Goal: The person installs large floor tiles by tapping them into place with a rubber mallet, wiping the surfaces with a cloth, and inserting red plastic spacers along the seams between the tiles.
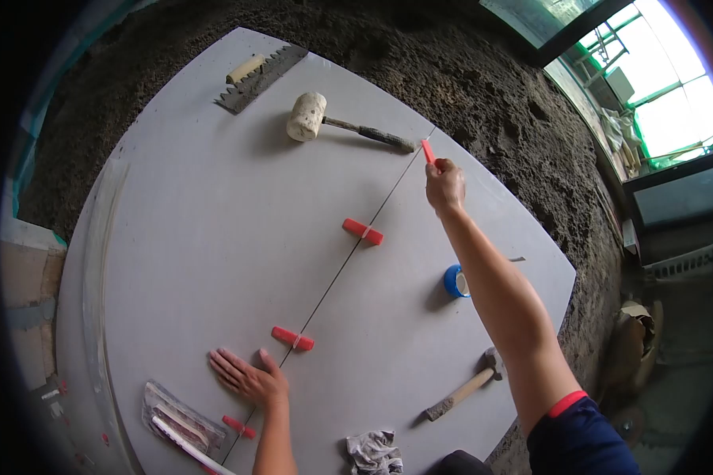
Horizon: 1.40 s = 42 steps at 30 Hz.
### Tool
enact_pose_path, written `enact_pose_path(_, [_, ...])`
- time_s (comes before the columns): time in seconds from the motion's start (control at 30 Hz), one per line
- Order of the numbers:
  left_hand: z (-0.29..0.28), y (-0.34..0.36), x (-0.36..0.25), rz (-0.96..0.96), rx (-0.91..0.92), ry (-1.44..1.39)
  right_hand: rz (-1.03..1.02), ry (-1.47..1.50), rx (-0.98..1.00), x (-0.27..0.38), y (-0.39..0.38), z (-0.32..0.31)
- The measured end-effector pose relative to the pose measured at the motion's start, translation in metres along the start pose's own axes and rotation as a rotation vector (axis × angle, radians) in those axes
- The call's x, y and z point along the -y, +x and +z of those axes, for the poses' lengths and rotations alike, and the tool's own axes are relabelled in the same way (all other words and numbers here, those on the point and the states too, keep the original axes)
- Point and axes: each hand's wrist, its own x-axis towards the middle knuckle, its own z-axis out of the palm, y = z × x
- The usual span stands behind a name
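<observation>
Two large pale grey tiles lie side by side with a thin dark seam between them. My right hand reaches to the far end of that seam, its fingers closed on a red levelling wedge. Flat on the left tile rests my left hand, fingers stretched out and nothing in it. More red wedges straddle the seam through clear clips: a middle one, a nearer one and the nearest. The handle end of a white-headed rubber mallet lies close to my right hand.
On the tiles lie a notched trowel, a flat trowel, a wooden-handled hammer, a crumpled cloth and a blue round object partly behind my right arm. Rough dark mortar borders the far edges.
</observation>
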Motion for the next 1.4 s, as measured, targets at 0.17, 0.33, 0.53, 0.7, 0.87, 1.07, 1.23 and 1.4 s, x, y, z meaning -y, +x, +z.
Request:
enact_pose_path(0.17, [-0.007, 0.004, -0.002, 0.009, 0.043, 0.011, 0.086, -0.348, -0.056, -0.013, 0.057, 0.025])
enact_pose_path(0.33, [-0.008, 0.006, -0.004, -0.004, 0.091, 0.013, -0.172, -0.353, -0.009, -0.027, 0.068, 0.021])
enact_pose_path(0.53, [-0.009, 0.007, -0.004, 0.004, 0.097, -0.015, -0.296, -0.357, -0.039, -0.032, 0.078, 0.022])
enact_pose_path(0.7, [-0.008, 0.007, -0.005, 0.027, 0.082, -0.028, -0.26, -0.391, 0.006, -0.02, 0.09, 0.023])
enact_pose_path(0.87, [-0.009, 0.01, -0.005, 0.033, 0.081, -0.024, 0.202, -0.453, 0.11, 0.002, 0.093, 0.011])
enact_pose_path(1.07, [-0.009, 0.013, -0.002, 0.052, 0.087, -0.036, 0.214, -0.577, 0.159, 0.031, 0.092, 0.034])
enact_pose_path(1.23, [-0.006, 0.012, 0.0, 0.07, 0.117, -0.053, 0.261, -0.576, 0.052, 0.037, 0.092, 0.044])
enact_pose_path(1.4, [-0.009, 0.013, -0.001, 0.06, 0.164, -0.054, 0.089, -0.726, 0.108, 0.045, 0.088, 0.049])
